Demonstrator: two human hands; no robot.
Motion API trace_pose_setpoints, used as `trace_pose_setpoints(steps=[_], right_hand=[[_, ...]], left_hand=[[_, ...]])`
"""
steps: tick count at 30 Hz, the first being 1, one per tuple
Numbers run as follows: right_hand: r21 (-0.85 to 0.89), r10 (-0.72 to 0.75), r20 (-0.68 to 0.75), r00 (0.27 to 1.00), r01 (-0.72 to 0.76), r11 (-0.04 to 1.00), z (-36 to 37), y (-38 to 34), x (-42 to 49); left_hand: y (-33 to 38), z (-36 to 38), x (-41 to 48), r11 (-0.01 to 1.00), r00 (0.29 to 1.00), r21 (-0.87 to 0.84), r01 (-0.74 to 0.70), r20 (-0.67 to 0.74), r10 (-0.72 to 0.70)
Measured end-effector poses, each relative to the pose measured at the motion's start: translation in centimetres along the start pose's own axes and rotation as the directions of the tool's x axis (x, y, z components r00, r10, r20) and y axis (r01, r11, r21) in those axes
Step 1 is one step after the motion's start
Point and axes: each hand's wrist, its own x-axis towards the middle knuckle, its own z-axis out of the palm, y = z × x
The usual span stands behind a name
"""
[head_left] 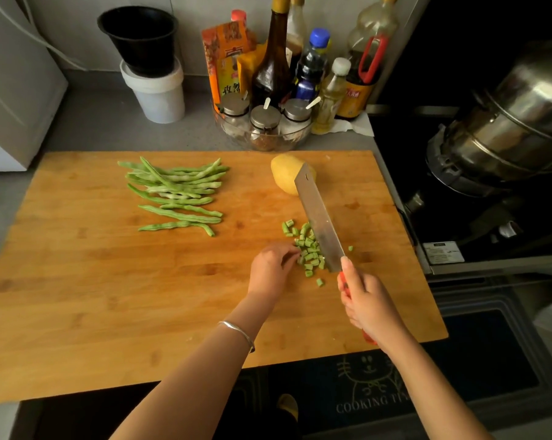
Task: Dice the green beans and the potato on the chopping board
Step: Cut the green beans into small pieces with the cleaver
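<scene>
Right hand [366, 300]: wrapped round the red handle of the cleaver [319, 220], forefinger stretched toward the blade, which slanted across the chopping board [109, 296].
Left hand [273, 268]: fingers bent, tips against the diced pieces [308, 249]; whether it pinched any could not be told.
Diced pieces: a small heap just left of the blade, with a few strays around it.
Green beans [176, 192]: most were still whole, bundled toward the far left of the board, well apart from both hands.
Potato [287, 174]: whole and uncut at the far edge, partly behind the blade tip.
Step in hand: apparently bean dicing, early on.
Next move: probably called for fetching more whole pods, lining them up under the blade, and keeping the left fingertips tucked clear.
</scene>
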Motion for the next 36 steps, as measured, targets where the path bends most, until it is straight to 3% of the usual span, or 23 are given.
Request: trace_pose_setpoints(steps=[5, 7, 9, 11, 13, 16, 20, 25, 27, 32, 34, 36], right_hand=[[-0.351, -0.209, -0.066, 0.976, 0.174, 0.92, -1.7, 1.4, 0.3], [-0.566, -0.301, -0.048, 0.952, 0.222, 0.794, -2.6, 1.8, 0.4], [-0.733, -0.367, -0.005, 0.93, 0.247, 0.634, -3.4, 2.0, 0.7], [-0.814, -0.37, 0.059, 0.927, 0.259, 0.52, -3.9, 2.2, 0.9], [-0.854, -0.364, 0.125, 0.923, 0.287, 0.434, -4.1, 2.3, 1.1], [-0.873, -0.365, 0.208, 0.907, 0.341, 0.349, -3.9, 2.7, 1.6], [-0.874, -0.363, 0.262, 0.894, 0.379, 0.304, -3.9, 3.3, 1.6], [-0.872, -0.368, 0.236, 0.899, 0.363, 0.328, -4.5, 3.5, 1.3], [-0.858, -0.362, 0.218, 0.906, 0.355, 0.372, -4.7, 3.4, 1.3], [-0.782, -0.314, 0.157, 0.936, 0.312, 0.539, -4.0, 2.6, 1.8], [-0.729, -0.284, 0.13, 0.95, 0.286, 0.622, -3.3, 2.1, 1.9], [-0.666, -0.271, 0.104, 0.957, 0.269, 0.695, -2.2, 1.4, 2.2]], left_hand=[[0.4, -0.8, -0.8, 0.995, 0.998, -0.097, -0.022, -0.065, 0.015], [0.9, -2.5, -1.5, 0.993, 0.986, -0.068, -0.099, -0.143, 0.089], [1.7, -4.3, -2.3, 0.965, 0.943, 0.034, -0.259, -0.208, 0.261], [2.4, -5.4, -2.8, 0.902, 0.9, 0.113, -0.417, -0.082, 0.427], [3.0, -5.5, -2.7, 0.86, 0.865, 0.134, -0.492, 0.189, 0.465], [3.4, -4.3, -2.2, 0.833, 0.808, 0.265, -0.486, 0.499, 0.312], [3.8, -2.6, -0.5, 0.82, 0.777, 0.362, -0.444, 0.611, 0.151], [4.4, -1.4, 2.4, 0.92, 0.802, 0.26, -0.293, 0.591, 0.089], [4.5, -2.3, 3.4, 0.963, 0.843, 0.173, -0.207, 0.531, 0.086], [1.0, -8.7, 4.6, 0.996, 0.985, 0.082, -0.047, 0.168, 0.033], [-1.9, -11.7, 4.7, 0.99, 1.0, 0.138, 0.016, -0.004, -0.015], [-5.2, -14.2, 5.0, 0.962, 0.996, 0.26, 0.078, -0.06, -0.064]])
